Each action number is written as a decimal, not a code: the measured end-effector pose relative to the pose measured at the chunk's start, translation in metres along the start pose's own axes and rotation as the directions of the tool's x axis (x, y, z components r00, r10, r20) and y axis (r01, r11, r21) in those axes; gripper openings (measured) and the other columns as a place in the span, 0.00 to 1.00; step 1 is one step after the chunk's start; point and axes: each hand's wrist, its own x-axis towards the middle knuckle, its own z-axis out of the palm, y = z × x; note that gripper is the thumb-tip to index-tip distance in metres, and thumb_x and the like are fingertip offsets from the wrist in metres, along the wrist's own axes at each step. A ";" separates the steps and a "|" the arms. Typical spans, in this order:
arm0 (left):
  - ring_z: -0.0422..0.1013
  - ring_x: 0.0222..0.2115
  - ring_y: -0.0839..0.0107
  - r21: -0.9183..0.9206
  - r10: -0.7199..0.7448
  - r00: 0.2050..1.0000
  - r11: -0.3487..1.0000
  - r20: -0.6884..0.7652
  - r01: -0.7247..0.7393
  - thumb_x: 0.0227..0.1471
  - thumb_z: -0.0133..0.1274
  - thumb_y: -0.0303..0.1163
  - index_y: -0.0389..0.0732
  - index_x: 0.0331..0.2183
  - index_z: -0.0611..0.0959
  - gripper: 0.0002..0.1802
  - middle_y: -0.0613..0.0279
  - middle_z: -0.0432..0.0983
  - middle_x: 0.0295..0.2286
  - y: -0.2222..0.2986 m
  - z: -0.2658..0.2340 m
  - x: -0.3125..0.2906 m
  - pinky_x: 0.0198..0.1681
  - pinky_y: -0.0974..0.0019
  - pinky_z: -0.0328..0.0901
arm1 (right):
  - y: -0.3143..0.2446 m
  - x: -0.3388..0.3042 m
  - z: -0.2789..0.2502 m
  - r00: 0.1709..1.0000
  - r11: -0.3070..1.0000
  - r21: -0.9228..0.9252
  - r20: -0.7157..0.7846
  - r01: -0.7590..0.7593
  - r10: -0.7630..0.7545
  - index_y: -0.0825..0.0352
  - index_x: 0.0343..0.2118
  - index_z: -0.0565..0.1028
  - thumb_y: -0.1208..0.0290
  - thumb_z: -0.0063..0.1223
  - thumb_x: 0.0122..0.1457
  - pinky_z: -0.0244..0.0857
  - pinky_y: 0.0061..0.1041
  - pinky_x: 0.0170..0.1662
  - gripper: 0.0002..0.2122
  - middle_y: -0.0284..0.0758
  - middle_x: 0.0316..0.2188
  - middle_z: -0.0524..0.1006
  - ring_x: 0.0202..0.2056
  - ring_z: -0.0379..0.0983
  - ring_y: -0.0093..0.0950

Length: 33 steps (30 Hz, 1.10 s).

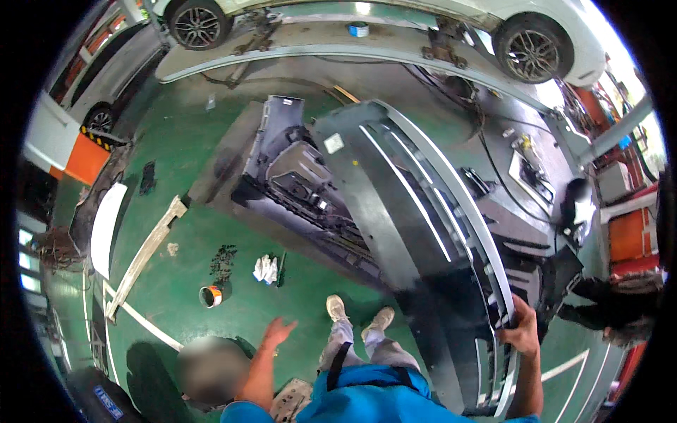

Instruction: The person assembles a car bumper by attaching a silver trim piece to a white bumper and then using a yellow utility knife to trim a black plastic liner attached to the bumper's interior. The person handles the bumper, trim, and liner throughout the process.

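A large dark car bumper (395, 204) with bright trim strips and a silver edge stands slantwise on my right. My right hand (522, 328) is closed around its silver outer edge, low down. My left hand (280, 331) hangs over the green floor with its fingers apart, holding nothing. Behind the big bumper, a second dark car panel (282, 176) lies with its ribbed inner side showing. White work gloves (266, 269) and an open tin (210, 296) with an orange label are on the floor beyond my left hand.
A white car (367, 8) stands on a lift platform (317, 53) at the far side. A long pale strip (144, 257) and a white curved panel (108, 229) lie to the left. Dark parts (522, 247) and a hose lie to the right. A blurred person (211, 370) is at lower left.
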 end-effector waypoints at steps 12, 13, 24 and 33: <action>0.74 0.40 0.67 -0.890 0.639 0.625 0.254 0.449 0.379 0.51 0.58 0.25 0.40 0.43 0.78 0.15 0.61 0.77 0.39 0.259 0.095 -0.045 0.44 0.60 0.70 | -0.025 0.036 -0.033 0.959 0.979 -0.091 0.200 -0.183 0.198 0.73 0.52 0.69 0.79 0.65 0.31 0.66 0.18 0.40 0.37 0.27 0.36 0.75 0.36 0.69 0.17; 0.74 0.40 0.66 -0.892 0.613 0.649 0.292 0.452 0.345 0.51 0.59 0.24 0.39 0.44 0.78 0.16 0.60 0.77 0.40 0.261 0.092 -0.053 0.44 0.60 0.71 | -0.010 0.043 -0.044 0.975 0.987 -0.149 0.201 -0.065 0.095 0.73 0.53 0.68 0.79 0.64 0.31 0.66 0.20 0.42 0.37 0.28 0.37 0.75 0.37 0.69 0.20; 0.76 0.38 0.57 -0.929 0.504 0.789 0.290 0.351 0.228 0.51 0.55 0.19 0.29 0.40 0.79 0.12 0.48 0.77 0.39 0.265 0.053 -0.121 0.43 0.54 0.73 | 0.031 0.076 -0.042 0.998 0.979 -0.205 0.061 0.005 0.008 0.70 0.56 0.67 0.75 0.64 0.45 0.60 0.28 0.57 0.32 0.38 0.49 0.74 0.50 0.69 0.28; 0.70 0.46 0.59 -0.941 0.448 0.856 0.319 0.258 0.117 0.51 0.54 0.19 0.36 0.51 0.71 0.25 0.56 0.72 0.46 0.230 0.054 -0.124 0.51 0.53 0.67 | 0.086 0.032 -0.049 0.918 0.962 -0.273 -0.375 0.021 -0.126 0.71 0.49 0.73 0.71 0.62 0.52 0.70 0.25 0.44 0.21 0.40 0.38 0.79 0.39 0.76 0.26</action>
